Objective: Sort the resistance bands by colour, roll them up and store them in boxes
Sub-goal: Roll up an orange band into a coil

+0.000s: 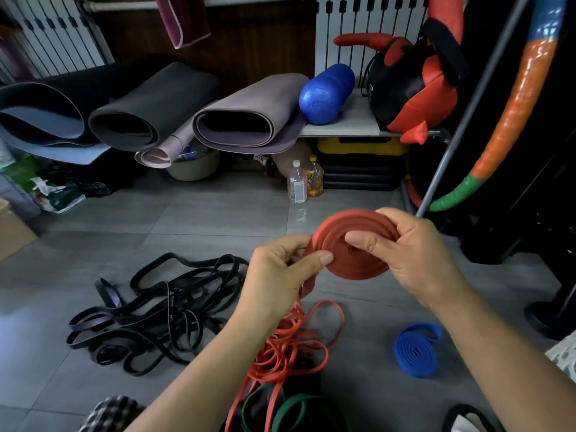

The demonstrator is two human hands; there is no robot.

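Observation:
I hold a red resistance band roll (349,263) in the air above the floor. My right hand (414,260) grips the coil from the right, thumb pressed near its centre. My left hand (280,272) pinches the roll's left edge, and the band's loose tail runs down from it. Below lies a pile of loose red bands (296,347). A tangle of black bands (156,310) lies on the floor to the left. A rolled blue band (416,349) sits on the floor at the right. Green bands (290,413) lie at the bottom edge.
A cardboard box (12,232) is at the far left edge. Rolled yoga mats (149,110), a blue foam roller (325,93) and a red and black bag (411,82) fill the shelf behind. Two bottles (304,180) stand on the grey tiled floor. A metal pole (467,113) leans at the right.

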